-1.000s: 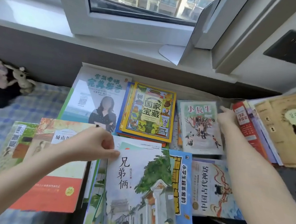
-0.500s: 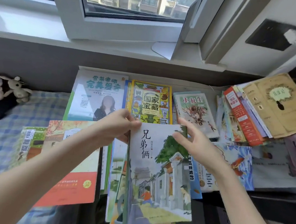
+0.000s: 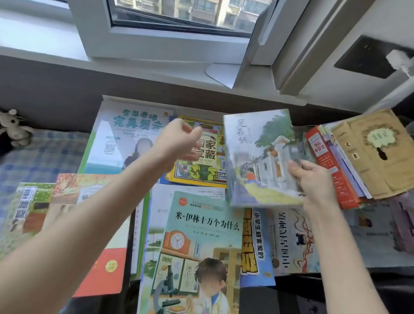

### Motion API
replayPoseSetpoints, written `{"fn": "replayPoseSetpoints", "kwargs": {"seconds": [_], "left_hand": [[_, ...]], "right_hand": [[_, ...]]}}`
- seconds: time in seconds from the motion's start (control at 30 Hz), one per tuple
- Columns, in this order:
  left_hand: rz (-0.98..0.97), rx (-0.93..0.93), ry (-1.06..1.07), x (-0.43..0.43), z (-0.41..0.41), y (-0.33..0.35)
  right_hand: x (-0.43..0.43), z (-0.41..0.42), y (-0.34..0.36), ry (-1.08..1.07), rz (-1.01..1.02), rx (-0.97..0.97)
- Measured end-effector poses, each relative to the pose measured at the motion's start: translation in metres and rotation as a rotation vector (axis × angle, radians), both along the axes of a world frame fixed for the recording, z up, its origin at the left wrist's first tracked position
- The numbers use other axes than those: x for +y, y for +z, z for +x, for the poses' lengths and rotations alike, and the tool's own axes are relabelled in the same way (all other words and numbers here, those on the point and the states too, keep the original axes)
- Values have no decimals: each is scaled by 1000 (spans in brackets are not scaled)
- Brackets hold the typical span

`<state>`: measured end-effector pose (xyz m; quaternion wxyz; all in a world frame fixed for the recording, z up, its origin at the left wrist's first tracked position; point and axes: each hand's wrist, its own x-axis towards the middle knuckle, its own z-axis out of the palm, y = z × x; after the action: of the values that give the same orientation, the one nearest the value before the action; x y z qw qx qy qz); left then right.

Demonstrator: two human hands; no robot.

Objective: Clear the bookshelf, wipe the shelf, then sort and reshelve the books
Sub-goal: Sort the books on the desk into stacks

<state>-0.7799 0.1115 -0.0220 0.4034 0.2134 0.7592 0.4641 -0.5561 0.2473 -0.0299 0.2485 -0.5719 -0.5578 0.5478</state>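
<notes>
My right hand (image 3: 312, 179) grips a pale book with a white house and green tree on its cover (image 3: 256, 156), held tilted above the spread of books at the centre right. My left hand (image 3: 179, 141) hovers to its left with fingers loosely curled and nothing in them, over a yellow-bordered book (image 3: 200, 166). Below lies a book with a clock and a child at a microscope (image 3: 198, 262). A leaning stack with a tan cover (image 3: 383, 153) and a red spine (image 3: 331, 168) stands at the right.
Several more books lie flat: a white and teal one (image 3: 116, 138), an orange-red one (image 3: 104, 268), a blue one (image 3: 258, 242). A checked blue cloth (image 3: 23, 159) and small plush toys (image 3: 11, 125) are at left. The windowsill (image 3: 133, 66) and a wall socket (image 3: 372, 56) lie beyond.
My left hand has let go of the house-cover book. My right hand has carried it up and to the right, uncovering the clock-and-child book beneath.
</notes>
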Motion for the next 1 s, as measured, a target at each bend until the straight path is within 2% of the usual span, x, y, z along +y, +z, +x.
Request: {"fn": "replayPoseSetpoints", "kwargs": {"seconds": [0.1,0.2,0.27,0.37,0.47,0.53,0.57,0.63,0.7,0.73,0.8,0.87,0.93,1.0], "left_hand": [[-248,426,-192,-26,6,-17],[-403,591,-344,-50,15,-32],[-399,573,-356,-60,20,-38],[-330,501,-251,-67,20,-39],[-301,531,-130,-77,14,-39],[-319,541,-104,-85,8,-40],[-339,527,-117,-90,6,-40],[-390,448,-168,-98,4,-45],[-389,307,-190,-104,4,-49],[-363,236,-173,-106,5,-52],[-317,186,-139,-108,5,-55],[-290,186,-125,-110,6,-58],[-271,124,-106,-110,5,-62],[-260,97,-107,-111,4,-66]], "right_hand": [[43,-7,-32,-133,-13,3],[82,-1,-50,-219,-32,-76],[100,4,-58,-231,-54,-130],[117,4,-65,-114,-36,-226],[115,-9,-51,18,188,-521],[93,-21,-27,85,267,-589],[73,-26,-14,183,263,-553],[19,-32,6,514,168,-478],[-35,-29,9,892,93,-609],[-54,-28,4,997,101,-701],[-79,-23,-13,970,157,-837],[-93,-16,-21,849,173,-839],[-98,-4,-25,745,62,-740],[-94,11,-19,609,-37,-559]]}}
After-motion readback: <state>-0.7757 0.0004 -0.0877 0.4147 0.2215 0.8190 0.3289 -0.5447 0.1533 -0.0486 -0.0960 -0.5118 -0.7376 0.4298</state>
